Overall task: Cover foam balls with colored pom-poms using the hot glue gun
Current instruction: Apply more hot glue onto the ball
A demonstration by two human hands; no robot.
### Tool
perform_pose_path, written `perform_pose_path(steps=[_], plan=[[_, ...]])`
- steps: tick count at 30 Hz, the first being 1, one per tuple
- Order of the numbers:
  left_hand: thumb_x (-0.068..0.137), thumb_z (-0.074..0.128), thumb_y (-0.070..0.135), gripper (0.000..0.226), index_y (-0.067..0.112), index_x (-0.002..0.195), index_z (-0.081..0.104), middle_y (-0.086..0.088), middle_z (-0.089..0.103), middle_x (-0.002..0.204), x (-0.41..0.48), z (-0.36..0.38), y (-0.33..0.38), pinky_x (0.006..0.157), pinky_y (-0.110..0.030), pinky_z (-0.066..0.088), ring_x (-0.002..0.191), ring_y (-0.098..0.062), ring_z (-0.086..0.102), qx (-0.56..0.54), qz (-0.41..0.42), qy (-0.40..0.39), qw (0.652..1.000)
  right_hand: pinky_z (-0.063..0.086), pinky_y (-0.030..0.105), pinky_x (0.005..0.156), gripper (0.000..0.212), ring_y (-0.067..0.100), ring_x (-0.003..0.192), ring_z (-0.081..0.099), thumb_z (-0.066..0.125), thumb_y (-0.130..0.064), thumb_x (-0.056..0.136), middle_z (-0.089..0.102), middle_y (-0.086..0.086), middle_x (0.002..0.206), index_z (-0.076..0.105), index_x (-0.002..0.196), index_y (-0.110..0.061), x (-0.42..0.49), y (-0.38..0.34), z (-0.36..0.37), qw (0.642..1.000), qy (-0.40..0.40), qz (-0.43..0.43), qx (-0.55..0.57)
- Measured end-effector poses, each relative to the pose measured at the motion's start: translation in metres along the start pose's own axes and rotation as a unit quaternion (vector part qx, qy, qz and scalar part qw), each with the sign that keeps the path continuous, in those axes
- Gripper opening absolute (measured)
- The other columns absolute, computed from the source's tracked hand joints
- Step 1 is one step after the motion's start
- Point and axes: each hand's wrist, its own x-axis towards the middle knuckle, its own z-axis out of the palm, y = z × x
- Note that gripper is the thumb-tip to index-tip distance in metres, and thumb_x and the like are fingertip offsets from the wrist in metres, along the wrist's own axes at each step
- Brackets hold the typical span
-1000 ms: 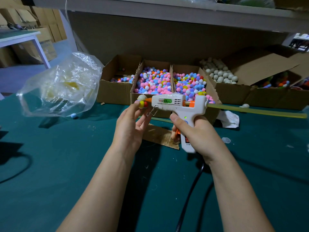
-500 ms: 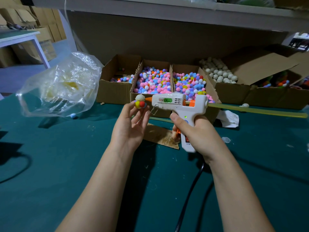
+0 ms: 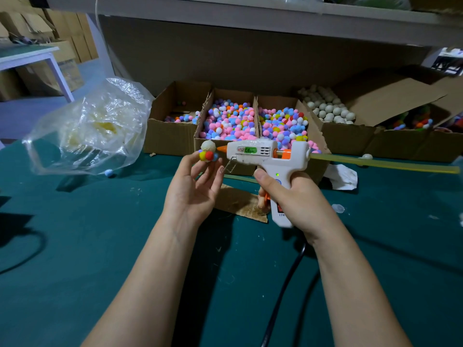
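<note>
The left hand (image 3: 193, 189) has lifted the foam ball (image 3: 208, 151) up on its fingertips, pinching it so its bare white top sits just beside the tip of the hot glue gun (image 3: 265, 154) that the right hand (image 3: 288, 194) grips, likely ready for more glue.

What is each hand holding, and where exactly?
The left hand pinches the foam ball at its pom-pom-covered lower part; the right hand grips the glue gun by its handle.
</note>
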Motion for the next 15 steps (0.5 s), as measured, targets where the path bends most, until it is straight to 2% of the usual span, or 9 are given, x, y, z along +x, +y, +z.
perform_pose_path(steps=[3,5,11,15], plan=[[0.085,0.066,0.021,0.028,0.004,0.107,0.069,-0.011,0.072,0.101,0.0012,-0.0016,-0.0003,0.081,-0.028,0.058,0.095,-0.019,0.068,0.024,-0.007,-0.012,1.000,0.045,0.011,0.049,0.016,0.000,0.052,0.060,0.063,-0.039,0.090,0.066,-0.008,0.058,0.063,0.080,-0.026,-0.0007,-0.0007,0.0002,1.000,-0.005,-0.003,0.004],[0.084,0.065,0.022,0.027,0.007,0.106,0.069,-0.008,0.069,0.101,0.0018,-0.0030,-0.0004,0.083,-0.030,0.056,0.097,-0.018,0.066,0.037,-0.015,-0.021,0.999,0.046,0.011,0.049,0.017,0.001,0.052,0.060,0.063,-0.038,0.090,0.065,-0.006,0.057,0.063,0.079,-0.025,-0.0013,-0.0012,-0.0002,1.000,-0.007,-0.004,0.004],[0.083,0.063,0.026,0.024,0.009,0.098,0.069,-0.007,0.069,0.097,0.0029,-0.0052,0.0008,0.079,-0.033,0.052,0.088,-0.018,0.066,0.057,-0.038,-0.036,0.997,0.047,0.011,0.050,0.016,0.000,0.052,0.060,0.061,-0.039,0.090,0.065,-0.007,0.057,0.063,0.080,-0.026,-0.0016,-0.0027,-0.0014,1.000,-0.009,0.000,-0.002],[0.083,0.062,0.028,0.027,0.010,0.102,0.067,-0.007,0.071,0.100,0.0034,-0.0053,0.0016,0.074,-0.031,0.049,0.086,-0.018,0.067,0.056,-0.050,-0.044,0.996,0.047,0.011,0.050,0.016,-0.001,0.053,0.060,0.061,-0.040,0.091,0.065,-0.008,0.057,0.062,0.081,-0.028,-0.0021,-0.0035,-0.0015,1.000,-0.012,0.002,-0.013]])
